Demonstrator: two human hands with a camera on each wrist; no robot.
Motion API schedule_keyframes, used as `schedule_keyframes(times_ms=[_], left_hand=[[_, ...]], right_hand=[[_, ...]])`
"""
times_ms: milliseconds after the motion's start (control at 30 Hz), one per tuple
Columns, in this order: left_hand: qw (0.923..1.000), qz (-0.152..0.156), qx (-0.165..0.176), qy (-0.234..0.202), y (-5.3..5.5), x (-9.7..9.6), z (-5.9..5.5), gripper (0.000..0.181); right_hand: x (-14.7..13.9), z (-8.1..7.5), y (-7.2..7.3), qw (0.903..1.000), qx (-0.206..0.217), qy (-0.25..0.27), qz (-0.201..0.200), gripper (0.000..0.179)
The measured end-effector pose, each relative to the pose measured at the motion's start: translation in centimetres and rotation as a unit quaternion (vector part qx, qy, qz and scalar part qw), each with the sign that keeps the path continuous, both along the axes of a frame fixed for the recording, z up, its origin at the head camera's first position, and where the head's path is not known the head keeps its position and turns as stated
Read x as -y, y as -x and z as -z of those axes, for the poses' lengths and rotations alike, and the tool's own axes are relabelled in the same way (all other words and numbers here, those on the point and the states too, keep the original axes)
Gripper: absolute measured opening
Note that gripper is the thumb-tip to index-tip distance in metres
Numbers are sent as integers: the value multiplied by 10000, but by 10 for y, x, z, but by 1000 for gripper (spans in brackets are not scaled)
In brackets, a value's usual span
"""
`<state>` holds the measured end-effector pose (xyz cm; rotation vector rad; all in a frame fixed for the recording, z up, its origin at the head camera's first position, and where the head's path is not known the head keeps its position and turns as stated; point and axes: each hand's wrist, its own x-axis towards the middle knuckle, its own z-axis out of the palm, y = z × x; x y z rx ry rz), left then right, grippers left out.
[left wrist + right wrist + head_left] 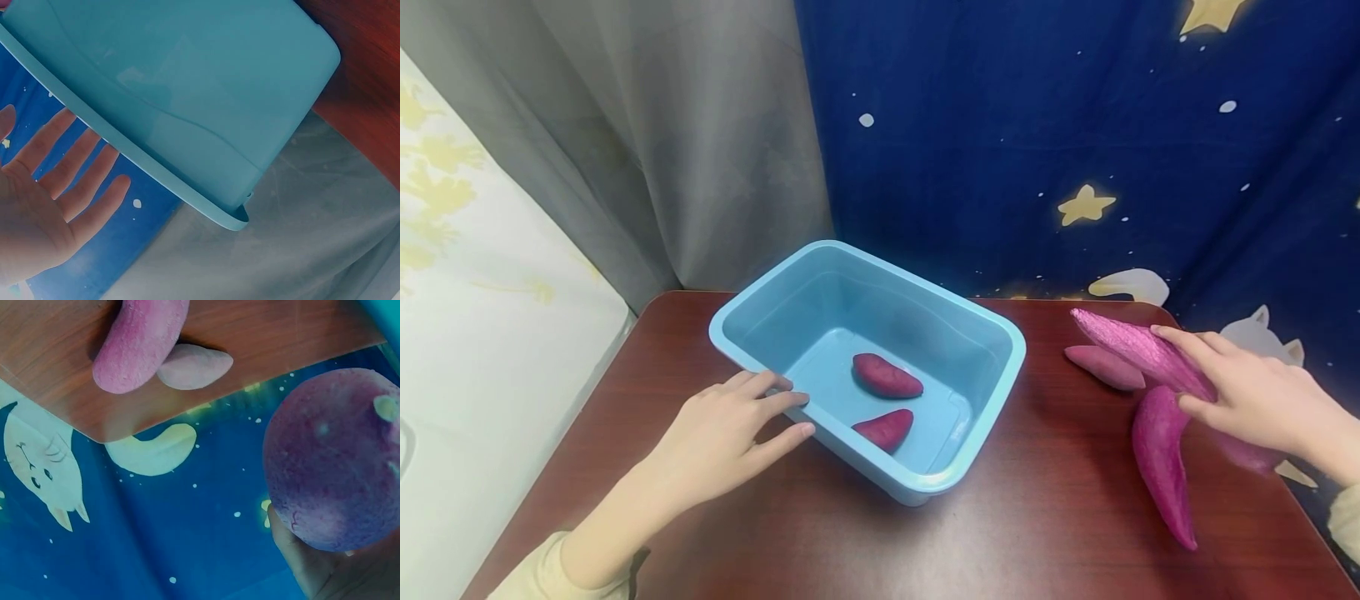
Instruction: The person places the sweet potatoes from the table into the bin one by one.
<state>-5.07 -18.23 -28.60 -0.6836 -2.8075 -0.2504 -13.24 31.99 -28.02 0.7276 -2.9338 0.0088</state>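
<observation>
My right hand [1255, 387] grips a large purple sweet potato [1138, 348], its pointed end toward the basin. Seen end-on in the right wrist view, that sweet potato [331, 462] looks round and covers part of the hand. Below it on the table lie a long curved sweet potato [1157, 458] and a smaller pinkish one [1105, 367]. My left hand [730, 429] rests its fingertips at the near left rim of a light blue plastic basin [917, 287], fingers fairly straight. Inside, two small dark purple sweet potatoes [886, 377] lie on the bottom.
The dark red-brown wooden table [1000, 542] has its far edge against a grey curtain [730, 150] and a blue curtain [955, 150] with stars. At the left is a white surface [490, 350] with yellow prints.
</observation>
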Motion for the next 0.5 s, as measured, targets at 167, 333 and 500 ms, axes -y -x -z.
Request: schedule_keyframes(times_ms=[167, 333, 500], left_hand=[[10000, -2, -22, 2, 0, -1, -1, 36], [10000, 5, -10, -2, -1, -1, -1, 35], [10000, -2, -17, 2, -1, -1, -1, 35]], right_hand=[[2, -5, -1, 9998, 144, 5, 159, 83], [4, -10, -2, 9997, 161, -12, 182, 83], [8, -17, -2, 9998, 9, 37, 189, 81]])
